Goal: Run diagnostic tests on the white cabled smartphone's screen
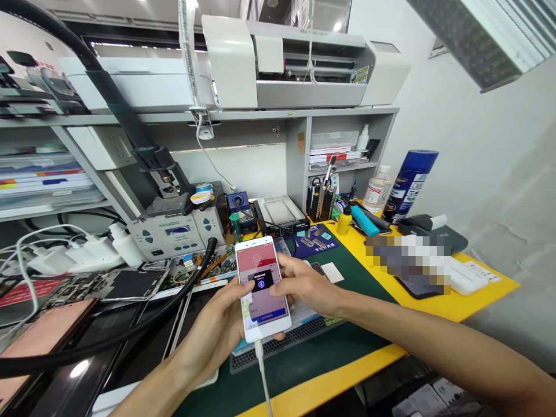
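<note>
A white smartphone (263, 313) with a lit screen is held upright between my two hands, above the green work mat (347, 341). On its screen a red band and a dark pop-up box show. My left hand (228, 315) grips the phone's left edge, thumb over the screen. From the right, my right hand (306, 286) wraps the other edge, its thumb on the glass and fingers behind the phone. A white charging cable (262, 368) is plugged into the phone's lower end and runs down toward me. Part of a perforated grey pad (304, 335) lies beneath.
Left, several phones and tablets lie under a black hose (174, 310), beside a soldering station (176, 234) and a power strip (87, 255). Behind stand a pen holder (321, 200) and a small yellow bottle (344, 221). A blue spray can (408, 185) leans at the wall.
</note>
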### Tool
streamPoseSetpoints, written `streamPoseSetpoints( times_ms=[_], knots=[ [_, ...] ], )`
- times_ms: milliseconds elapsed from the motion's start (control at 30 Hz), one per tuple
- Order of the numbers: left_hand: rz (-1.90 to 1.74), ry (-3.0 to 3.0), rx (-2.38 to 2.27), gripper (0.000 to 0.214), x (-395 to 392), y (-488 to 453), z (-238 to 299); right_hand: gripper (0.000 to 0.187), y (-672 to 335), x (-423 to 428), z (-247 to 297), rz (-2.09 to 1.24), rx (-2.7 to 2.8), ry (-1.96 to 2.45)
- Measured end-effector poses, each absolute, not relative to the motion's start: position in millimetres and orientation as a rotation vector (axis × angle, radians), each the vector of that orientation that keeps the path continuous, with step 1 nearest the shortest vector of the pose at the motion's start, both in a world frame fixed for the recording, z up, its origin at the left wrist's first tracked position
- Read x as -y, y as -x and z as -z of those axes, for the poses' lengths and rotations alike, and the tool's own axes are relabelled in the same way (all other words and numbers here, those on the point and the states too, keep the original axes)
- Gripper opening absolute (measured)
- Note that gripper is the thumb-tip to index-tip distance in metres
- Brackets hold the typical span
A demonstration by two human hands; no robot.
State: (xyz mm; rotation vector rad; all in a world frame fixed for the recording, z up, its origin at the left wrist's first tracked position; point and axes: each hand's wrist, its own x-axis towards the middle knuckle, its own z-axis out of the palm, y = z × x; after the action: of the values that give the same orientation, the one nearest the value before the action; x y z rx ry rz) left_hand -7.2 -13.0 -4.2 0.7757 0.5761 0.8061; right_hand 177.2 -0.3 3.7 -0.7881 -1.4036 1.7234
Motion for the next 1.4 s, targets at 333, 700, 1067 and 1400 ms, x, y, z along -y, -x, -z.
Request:
streamPoseSetpoints(
  times_ms=[333,700,1067,1400],
  knots=[
    [-0.806,-0.774,-0.572,0.060,11.5,6.3,4.4,0.046,-177.1,-0.4,-1.7,-1.733,1.403,0.770],
    [-0.805,-0.779,-0.575,0.057,11.8,6.2,4.8,0.048,-177.5,0.3,-2.8,-1.730,1.404,0.776],
    [-0.807,-0.768,-0.573,0.058,10.4,6.3,6.6,0.048,-177.2,0.1,-2.9,-1.728,1.423,0.775],
    [-0.804,-0.770,-0.581,0.059,12.7,6.2,3.5,0.046,-177.6,-0.1,-2.1,-1.725,1.413,0.797]
  ],
)
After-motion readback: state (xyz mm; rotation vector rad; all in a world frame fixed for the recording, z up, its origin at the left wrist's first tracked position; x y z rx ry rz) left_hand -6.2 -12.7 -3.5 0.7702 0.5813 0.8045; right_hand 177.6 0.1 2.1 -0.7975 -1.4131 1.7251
